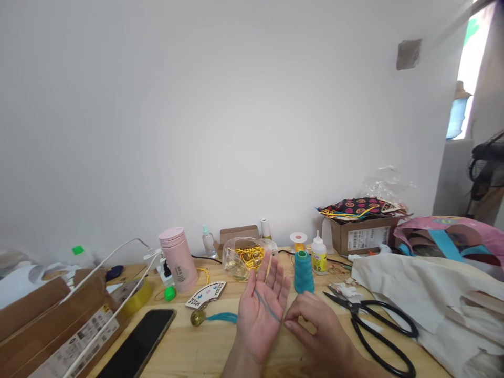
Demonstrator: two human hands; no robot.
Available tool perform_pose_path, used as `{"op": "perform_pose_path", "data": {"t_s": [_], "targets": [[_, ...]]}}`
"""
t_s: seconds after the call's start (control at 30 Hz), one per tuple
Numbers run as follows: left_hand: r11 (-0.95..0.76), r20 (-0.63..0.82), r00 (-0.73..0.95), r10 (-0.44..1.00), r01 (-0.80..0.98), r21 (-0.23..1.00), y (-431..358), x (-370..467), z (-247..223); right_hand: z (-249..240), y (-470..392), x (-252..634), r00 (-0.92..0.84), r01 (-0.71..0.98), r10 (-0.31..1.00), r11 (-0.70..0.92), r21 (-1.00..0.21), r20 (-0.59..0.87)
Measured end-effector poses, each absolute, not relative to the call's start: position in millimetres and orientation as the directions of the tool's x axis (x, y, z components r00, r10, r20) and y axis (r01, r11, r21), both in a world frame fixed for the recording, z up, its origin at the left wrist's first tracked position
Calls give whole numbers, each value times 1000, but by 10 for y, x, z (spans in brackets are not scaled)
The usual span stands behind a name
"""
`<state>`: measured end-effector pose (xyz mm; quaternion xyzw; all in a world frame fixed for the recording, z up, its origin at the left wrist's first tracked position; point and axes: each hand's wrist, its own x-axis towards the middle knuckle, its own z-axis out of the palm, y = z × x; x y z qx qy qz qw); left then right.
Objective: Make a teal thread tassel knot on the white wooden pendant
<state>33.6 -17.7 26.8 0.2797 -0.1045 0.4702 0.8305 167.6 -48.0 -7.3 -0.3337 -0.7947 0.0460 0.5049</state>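
My left hand (263, 310) is turned palm up with its fingers stretched out. Across its palm lies a thin grey-blue thread (268, 305), which runs toward my right hand (315, 323). The thumb and forefinger of my right hand are pinched together at the thread's end, beside the left palm. Just behind the right hand stands a teal thread cone (303, 273). To the left of my left hand lie a fan-shaped charm (206, 295), a brass bell (197, 317) and a teal tassel (221, 317) on the table.
Black-handled scissors (354, 307) lie open at right beside white cloth (397, 294). A glue bottle (318, 254), pink tumbler (179, 260) and plastic bag of yellow cords (248, 257) stand behind. A phone (137, 344) and cardboard box (71, 325) are at left.
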Motion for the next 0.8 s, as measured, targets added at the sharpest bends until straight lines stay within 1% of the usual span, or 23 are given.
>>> {"op": "perform_pose_path", "data": {"t_s": [0.1, 0.2, 0.27, 0.33, 0.4, 0.5, 0.57, 0.63, 0.67, 0.7, 0.73, 0.8], "targets": [[381, 439, 520, 733, -848, 369, -185, 314, 293, -96, -469, 1708, -261, 543, 684, 688, -482, 681], [384, 437, 523, 732, -847, 368, -185, 299, 318, -97, -462, 1731, -261, 618, 751, 613, -492, 607], [400, 432, 536, 725, -839, 369, -184, 292, 327, -58, -459, 1759, -265, 640, 749, 608, -470, 607], [417, 430, 549, 717, -832, 367, -188, 285, 330, 18, -463, 1812, -229, 627, 717, 626, -464, 659], [435, 434, 565, 702, -822, 366, -203, 279, 332, 112, -477, 1898, -118, 595, 653, 650, -474, 748], [469, 424, 602, 677, -796, 382, -242, 281, 344, 234, -509, 2064, 142, 584, 508, 650, -486, 850], [489, 410, 627, 662, -776, 397, -271, 290, 362, 294, -524, 2164, 320, 559, 415, 643, -523, 852], [502, 397, 644, 654, -762, 409, -299, 301, 383, 360, -533, 2215, 465, 476, 379, 654, -587, 800], [508, 391, 651, 651, -756, 412, -313, 307, 394, 402, -537, 2214, 503, 425, 398, 659, -621, 767], [515, 386, 658, 646, -750, 415, -327, 312, 402, 451, -539, 2190, 501, 377, 451, 655, -655, 739], [528, 381, 670, 638, -740, 417, -341, 317, 409, 503, -541, 2144, 456, 338, 521, 648, -682, 721], [566, 364, 705, 608, -707, 424, -369, 324, 413, 595, -537, 1990, 260, 290, 674, 628, -722, 691]]}}
